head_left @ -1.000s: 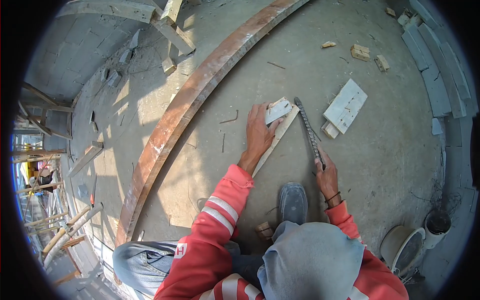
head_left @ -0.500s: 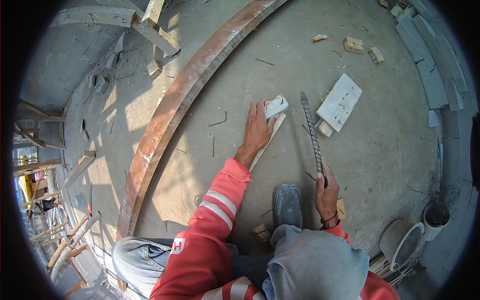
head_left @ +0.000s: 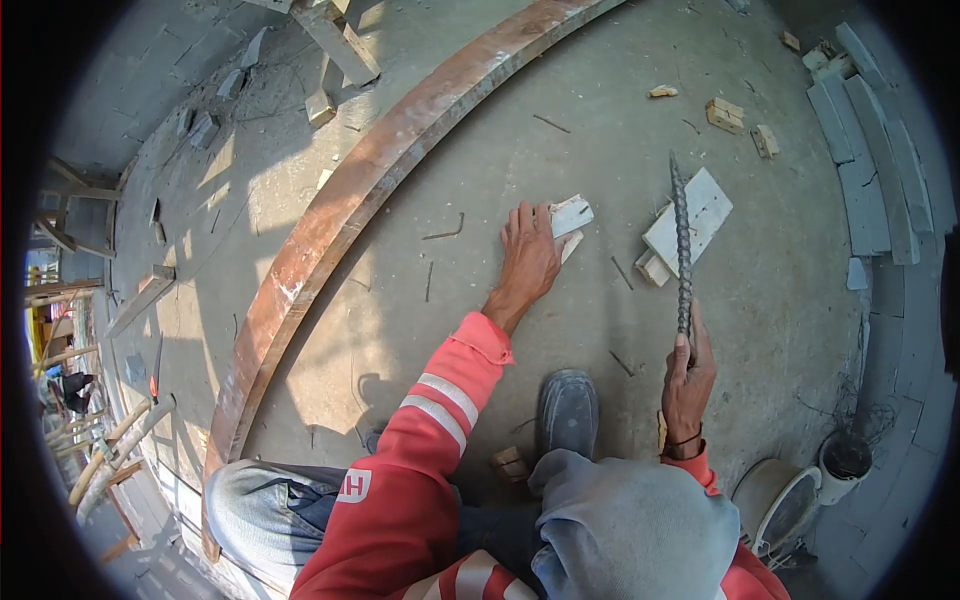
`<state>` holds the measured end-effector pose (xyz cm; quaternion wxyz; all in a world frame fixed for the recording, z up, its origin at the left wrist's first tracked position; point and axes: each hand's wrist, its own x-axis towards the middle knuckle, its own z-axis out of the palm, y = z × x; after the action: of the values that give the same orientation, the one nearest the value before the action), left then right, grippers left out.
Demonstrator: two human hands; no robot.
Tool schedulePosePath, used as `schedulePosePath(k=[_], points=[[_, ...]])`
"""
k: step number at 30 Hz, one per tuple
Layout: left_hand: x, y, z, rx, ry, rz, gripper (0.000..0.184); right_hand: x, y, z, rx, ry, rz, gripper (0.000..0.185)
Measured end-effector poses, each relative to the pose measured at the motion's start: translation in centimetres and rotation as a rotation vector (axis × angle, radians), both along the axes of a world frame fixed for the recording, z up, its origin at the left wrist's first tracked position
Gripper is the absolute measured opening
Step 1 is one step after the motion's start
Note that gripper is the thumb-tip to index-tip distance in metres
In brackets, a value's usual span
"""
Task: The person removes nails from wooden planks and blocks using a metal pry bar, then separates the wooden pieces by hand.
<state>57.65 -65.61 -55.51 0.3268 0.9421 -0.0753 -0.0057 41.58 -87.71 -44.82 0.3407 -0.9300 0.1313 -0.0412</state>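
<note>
My left hand (head_left: 528, 250) is closed on a short wooden piece (head_left: 572, 216) with a whitish face and a nail in it, low over the concrete floor. A second pale strip of wood shows under it, mostly hidden by the hand. In my right hand (head_left: 690, 385) is a ribbed steel bar (head_left: 683, 235), gripped at its lower end, with the tapered tip pointing away from me. Behind the bar lies a whitish board (head_left: 705, 215) on another bit of wood. Bent nails, one of them L-shaped (head_left: 447, 228), are scattered on the floor.
A long curved wooden form (head_left: 330, 215) crosses the floor on the left. Small wood blocks (head_left: 725, 115) lie at the upper right. Grey blocks (head_left: 860, 190) line the right wall. A white bucket (head_left: 785, 505) stands at the lower right. My shoe (head_left: 570, 412) is between my arms.
My right hand has moved to the right with the steel bar, which now stands in front of the whitish board. My left hand keeps its hold on the wood. The whole view has shifted slightly.
</note>
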Motion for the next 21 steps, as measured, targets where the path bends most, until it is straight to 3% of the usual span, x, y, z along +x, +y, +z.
schedulePosePath(k=[2,3,4,7,8,10,11,12,14,15,17,18,20,21], points=[[1.0,-0.1,0.3,-0.020,-0.065,-0.018,0.052,0.2,1.5,3.7,0.342,-0.158,-0.269,0.046],[1.1,-0.2,0.5,-0.022,-0.061,-0.025,0.052,0.3,2.4,4.1,0.440,-0.358,-0.272,0.048],[1.1,-0.2,0.5,-0.026,-0.058,-0.022,0.052,0.4,2.3,3.9,0.436,-0.356,-0.277,0.048],[0.9,-0.1,0.6,-0.042,-0.064,-0.006,0.052,1.2,2.5,1.8,-0.064,-0.281,0.026,0.049],[0.9,-0.2,0.5,-0.049,-0.072,-0.003,0.052,1.0,2.3,0.7,-0.072,-0.295,0.025,0.049],[0.7,-0.2,0.2,-0.034,-0.092,-0.009,0.051,1.1,1.0,-2.3,-0.108,-0.024,0.039,0.049],[1.1,-0.2,0.4,-0.012,-0.081,0.006,0.050,2.0,0.3,-2.4,-0.224,-0.251,0.069,0.048],[0.7,-0.2,0.0,-0.015,-0.058,0.026,0.050,1.4,-0.5,-2.3,-0.225,-0.230,0.092,0.048],[0.9,-0.1,1.2,-0.060,-0.013,-0.006,0.052,1.3,1.0,3.3,0.186,-0.180,-0.253,0.049],[1.2,-0.1,1.2,-0.057,-0.013,-0.011,0.052,1.3,0.9,4.1,0.189,-0.180,-0.258,0.049],[0.9,-0.2,1.1,-0.028,0.004,-0.003,0.052,1.1,0.5,5.1,0.429,-0.445,-0.282,0.048],[0.8,-0.3,1.1,-0.032,0.006,-0.003,0.052,1.2,0.6,4.9,0.424,-0.443,-0.281,0.048],[0.9,-0.3,1.1,-0.039,0.005,0.003,0.051,1.9,1.4,3.5,0.089,-0.406,-0.124,0.048],[0.9,-0.4,1.1,-0.045,-0.004,0.000,0.051,2.0,1.6,1.8,-0.015,-0.252,0.035,0.047]])
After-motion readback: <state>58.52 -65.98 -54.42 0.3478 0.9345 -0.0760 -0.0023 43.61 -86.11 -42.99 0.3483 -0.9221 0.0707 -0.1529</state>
